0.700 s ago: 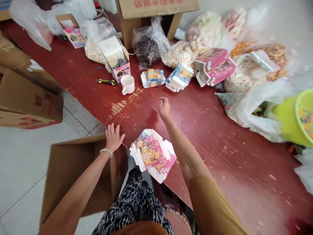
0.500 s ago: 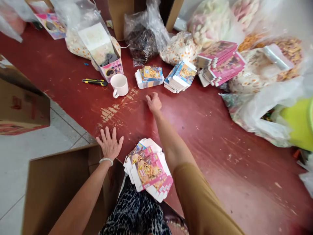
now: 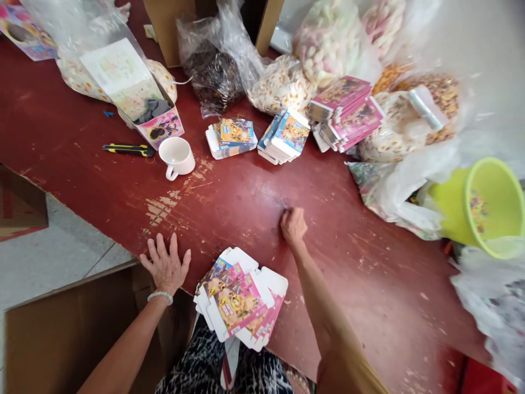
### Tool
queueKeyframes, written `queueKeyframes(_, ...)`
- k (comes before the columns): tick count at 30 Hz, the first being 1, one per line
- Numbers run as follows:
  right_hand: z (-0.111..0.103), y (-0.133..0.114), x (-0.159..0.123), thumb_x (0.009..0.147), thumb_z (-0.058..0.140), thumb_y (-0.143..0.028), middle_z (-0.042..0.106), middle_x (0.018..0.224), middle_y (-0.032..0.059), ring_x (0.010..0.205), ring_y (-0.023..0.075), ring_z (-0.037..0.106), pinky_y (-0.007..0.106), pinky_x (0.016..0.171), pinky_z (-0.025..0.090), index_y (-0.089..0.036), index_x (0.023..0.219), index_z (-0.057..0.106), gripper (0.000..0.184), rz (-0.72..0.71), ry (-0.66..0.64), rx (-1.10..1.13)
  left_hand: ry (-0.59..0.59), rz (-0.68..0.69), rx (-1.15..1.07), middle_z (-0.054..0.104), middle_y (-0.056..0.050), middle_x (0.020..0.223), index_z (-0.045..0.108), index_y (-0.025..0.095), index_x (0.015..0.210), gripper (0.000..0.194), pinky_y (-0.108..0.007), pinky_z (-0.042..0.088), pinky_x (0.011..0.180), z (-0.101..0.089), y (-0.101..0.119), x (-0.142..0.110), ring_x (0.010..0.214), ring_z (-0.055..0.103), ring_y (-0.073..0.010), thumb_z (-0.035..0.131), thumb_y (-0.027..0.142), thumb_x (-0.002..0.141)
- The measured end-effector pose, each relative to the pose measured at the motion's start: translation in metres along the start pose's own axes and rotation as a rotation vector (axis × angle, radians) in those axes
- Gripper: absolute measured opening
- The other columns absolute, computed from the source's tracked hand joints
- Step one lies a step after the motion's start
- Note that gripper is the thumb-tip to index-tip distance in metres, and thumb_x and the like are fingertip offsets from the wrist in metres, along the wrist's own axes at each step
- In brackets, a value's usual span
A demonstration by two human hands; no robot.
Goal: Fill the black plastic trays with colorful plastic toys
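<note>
My left hand (image 3: 164, 265) rests flat on the near edge of the red table (image 3: 229, 219), fingers spread, with a beaded bracelet at the wrist. To its right, a fanned stack of flattened printed cartons (image 3: 240, 301) overhangs the table edge, pink and blue with white flaps. My right hand (image 3: 293, 225) is on the tabletop beyond and to the right of those cartons. Its fingers are curled in, and whatever they may hold is hidden. A white mug (image 3: 177, 157) and a yellow-and-black box cutter (image 3: 128, 150) lie further off to the left.
Small blue boxes (image 3: 287, 134) and stacked pink boxes (image 3: 348, 112) stand at the back, before bags of small pieces (image 3: 283, 85). A lime-green bucket (image 3: 471, 208) is at the right. An open cardboard box (image 3: 74, 328) sits below the table at left.
My right hand has reached toward a small red bit on the table, then come back to the right and nearer. The red bit no longer shows. My left hand stays flat; the view has shifted.
</note>
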State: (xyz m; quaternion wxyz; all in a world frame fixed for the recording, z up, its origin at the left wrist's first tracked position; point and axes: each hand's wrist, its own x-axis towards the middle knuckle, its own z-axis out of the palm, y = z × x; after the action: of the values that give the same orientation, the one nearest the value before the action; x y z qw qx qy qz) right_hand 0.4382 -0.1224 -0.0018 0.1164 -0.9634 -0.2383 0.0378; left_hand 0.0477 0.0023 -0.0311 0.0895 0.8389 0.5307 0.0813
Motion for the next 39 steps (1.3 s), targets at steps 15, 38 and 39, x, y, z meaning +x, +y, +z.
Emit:
queueKeyframes(15,-0.014,0.148,-0.061,0.085,0.051,-0.023,0.057,0.122,0.0224,0.12,0.0439,0.052,0.058,0.094,0.042,-0.021,0.103,0.066,0.024,0.421,0.228,-0.008,-0.041,0.133,-0.088,0.048,-0.027,0.159,0.054,0.009,0.152,0.063,-0.062,0.022,0.127,-0.047,0.03,0.055,0.152,0.042,-0.0411,0.049,0.046,0.101)
queueKeyframes(38,-0.024,0.151,-0.072,0.09,0.045,-0.019,0.059,0.116,0.0204,0.114,0.0397,0.054,0.049,0.09,0.04,-0.02,0.107,0.065,0.025,0.421,0.115,-0.069,-0.08,0.51,0.058,0.039,-0.028,0.152,0.032,-0.02,0.148,0.107,-0.077,0.022,0.113,-0.073,0.263,0.322,0.148,0.033,-0.0556,0.074,0.056,0.085)
queueKeyframes(39,-0.025,0.15,-0.072,0.091,0.045,-0.019,0.059,0.117,0.0207,0.114,0.0395,0.054,0.049,0.09,0.04,-0.019,0.107,0.065,0.026,0.42,0.106,-0.065,-0.07,0.476,0.025,0.038,-0.028,0.154,0.036,-0.011,0.153,0.109,-0.074,0.025,0.115,-0.072,0.268,0.299,0.148,0.035,-0.0543,0.087,0.05,0.079)
